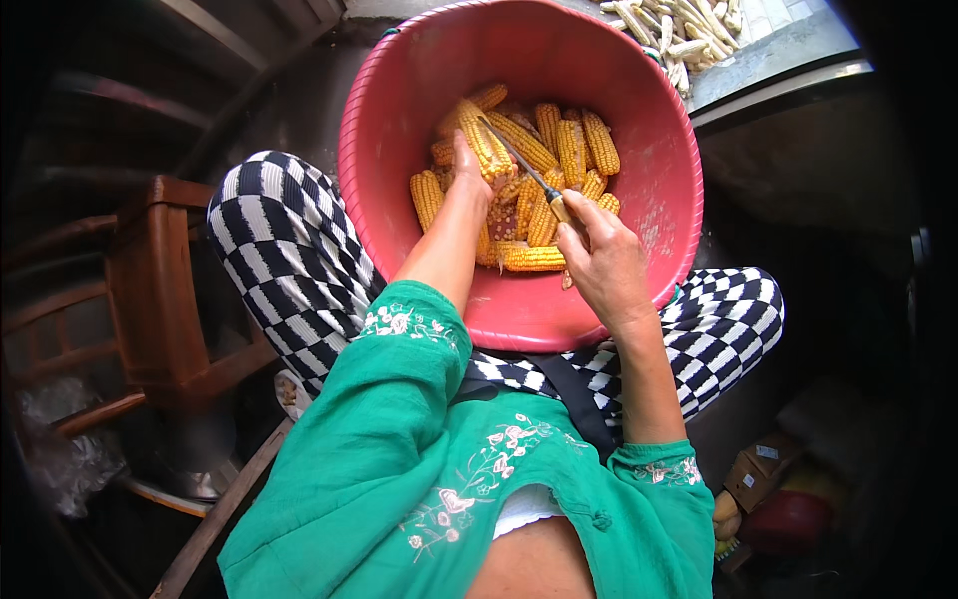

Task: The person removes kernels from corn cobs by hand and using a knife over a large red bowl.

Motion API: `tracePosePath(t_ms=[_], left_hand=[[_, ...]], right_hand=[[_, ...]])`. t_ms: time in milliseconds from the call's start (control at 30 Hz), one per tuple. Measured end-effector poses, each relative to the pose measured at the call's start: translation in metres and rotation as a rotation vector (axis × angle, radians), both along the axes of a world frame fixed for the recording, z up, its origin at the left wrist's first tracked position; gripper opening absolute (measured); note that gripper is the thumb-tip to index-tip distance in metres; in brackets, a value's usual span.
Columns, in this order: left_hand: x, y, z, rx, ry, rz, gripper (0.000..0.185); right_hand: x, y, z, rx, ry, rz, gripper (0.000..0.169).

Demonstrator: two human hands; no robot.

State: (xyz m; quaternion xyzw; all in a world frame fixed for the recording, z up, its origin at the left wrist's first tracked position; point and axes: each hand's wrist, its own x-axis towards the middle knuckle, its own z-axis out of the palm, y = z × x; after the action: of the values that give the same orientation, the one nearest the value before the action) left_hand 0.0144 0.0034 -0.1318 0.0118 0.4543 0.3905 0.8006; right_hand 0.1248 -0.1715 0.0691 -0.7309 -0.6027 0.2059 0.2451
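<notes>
My left hand (473,166) grips a yellow corn cob (483,138) that still bears its kernels, tilted above the other cobs. In my right hand (605,258) is the wooden handle (559,207) of a thin pointed metal tool, perhaps an awl or a screwdriver. Its dark shaft (522,165) slants up and left, and the tip lies at the upper part of the held cob; whether it touches is hard to tell. Both hands are inside a large red plastic tub (644,172) between my knees. Several more cobs (533,258) and loose kernels (505,224) lie in its bottom.
Stripped pale cobs (692,34) are heaped beyond the tub at upper right, beside a metal-edged sill (778,86). A brown wooden chair (161,292) stands at my left, near a wooden plank (224,509). A cardboard box (760,472) and a red container (789,518) are at lower right.
</notes>
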Motion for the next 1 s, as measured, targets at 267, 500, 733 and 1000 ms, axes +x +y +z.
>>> tracePosePath(t_ms=[267, 500, 733, 1000], left_hand=[[-0.011, -0.027, -0.017, -0.021, 0.289, -0.088, 0.06], [-0.02, -0.032, -0.02, -0.035, 0.394, -0.182, 0.062], [-0.026, -0.029, -0.026, 0.005, 0.391, -0.204, 0.062], [-0.026, -0.029, -0.002, -0.035, 0.444, -0.208, 0.057]], right_hand=[[-0.01, -0.012, 0.001, -0.154, -0.192, 0.087, 0.024], [-0.017, -0.004, -0.012, -0.209, -0.146, 0.104, 0.025], [-0.033, 0.01, -0.016, -0.154, -0.132, 0.074, 0.017], [-0.035, 0.021, -0.01, -0.328, -0.216, 0.115, 0.027]])
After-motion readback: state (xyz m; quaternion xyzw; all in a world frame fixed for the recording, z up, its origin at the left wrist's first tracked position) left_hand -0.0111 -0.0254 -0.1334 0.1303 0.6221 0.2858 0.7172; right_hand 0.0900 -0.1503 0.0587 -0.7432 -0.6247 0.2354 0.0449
